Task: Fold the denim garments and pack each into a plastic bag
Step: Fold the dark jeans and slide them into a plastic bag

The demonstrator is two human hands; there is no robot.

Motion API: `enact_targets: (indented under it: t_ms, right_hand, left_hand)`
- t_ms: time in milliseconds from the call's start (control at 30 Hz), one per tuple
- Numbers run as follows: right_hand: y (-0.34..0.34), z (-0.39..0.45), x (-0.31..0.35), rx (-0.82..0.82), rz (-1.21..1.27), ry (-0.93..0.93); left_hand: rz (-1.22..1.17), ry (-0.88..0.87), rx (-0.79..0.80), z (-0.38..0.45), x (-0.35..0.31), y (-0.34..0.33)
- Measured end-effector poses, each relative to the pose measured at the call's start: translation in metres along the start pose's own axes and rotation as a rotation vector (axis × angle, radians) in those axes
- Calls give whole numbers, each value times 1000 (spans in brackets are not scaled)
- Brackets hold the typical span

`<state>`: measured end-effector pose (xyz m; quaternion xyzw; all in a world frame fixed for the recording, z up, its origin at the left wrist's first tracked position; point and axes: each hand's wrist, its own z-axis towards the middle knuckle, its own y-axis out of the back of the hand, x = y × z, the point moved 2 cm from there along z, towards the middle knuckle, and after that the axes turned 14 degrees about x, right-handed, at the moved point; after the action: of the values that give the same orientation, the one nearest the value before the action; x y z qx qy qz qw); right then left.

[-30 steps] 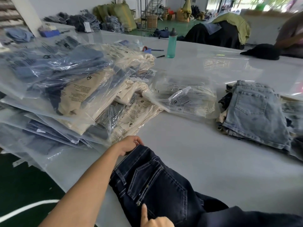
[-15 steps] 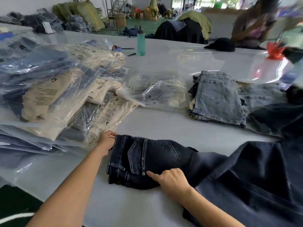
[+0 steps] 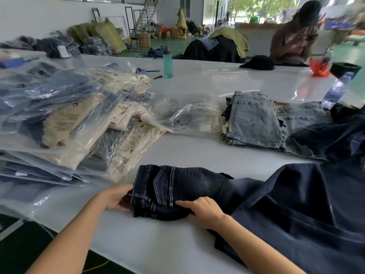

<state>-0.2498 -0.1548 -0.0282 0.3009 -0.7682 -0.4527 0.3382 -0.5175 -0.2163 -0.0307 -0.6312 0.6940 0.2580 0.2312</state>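
A dark denim garment (image 3: 183,186) lies on the white table (image 3: 197,153) in front of me, back pocket up, its legs trailing off to the right. My left hand (image 3: 118,197) grips its waistband end at the left, fingers curled under the edge. My right hand (image 3: 203,211) holds the near edge of the doubled denim, index finger stretched along the fabric. A pile of bagged garments (image 3: 65,119) fills the left side. One flat plastic bag (image 3: 187,117) with printed labels lies behind the dark denim.
Light blue denim shorts (image 3: 254,119) are stacked at the right, with more dark denim (image 3: 325,139) beside them. A teal bottle (image 3: 167,63) stands at the back of the table. A person (image 3: 292,40) sits at the far right. A clear bottle (image 3: 334,89) leans near the right edge.
The view has swung right and down. My left hand has slid from the waistband's far corner to its near end, and my right hand has curled onto the near edge of the folded denim.
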Motion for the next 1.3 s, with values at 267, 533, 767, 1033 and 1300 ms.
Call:
enact_targets:
  t_ms: [267, 533, 767, 1033, 1300]
  right_hand:
    - [-18, 6, 4, -86, 127, -17]
    - [23, 2, 16, -95, 243, 209]
    - [-32, 0, 47, 34, -144, 117]
    - [16, -51, 9, -472, -122, 198]
    - [34, -125, -153, -169, -237, -359]
  left_hand:
    - [-308, -250, 149, -29, 31, -15]
    - [-466, -324, -195, -35, 26, -6]
    - [-435, -157, -222, -25, 33, -12]
    - [269, -240, -819, -29, 11, 8]
    - [967, -271, -1043, -16, -12, -44]
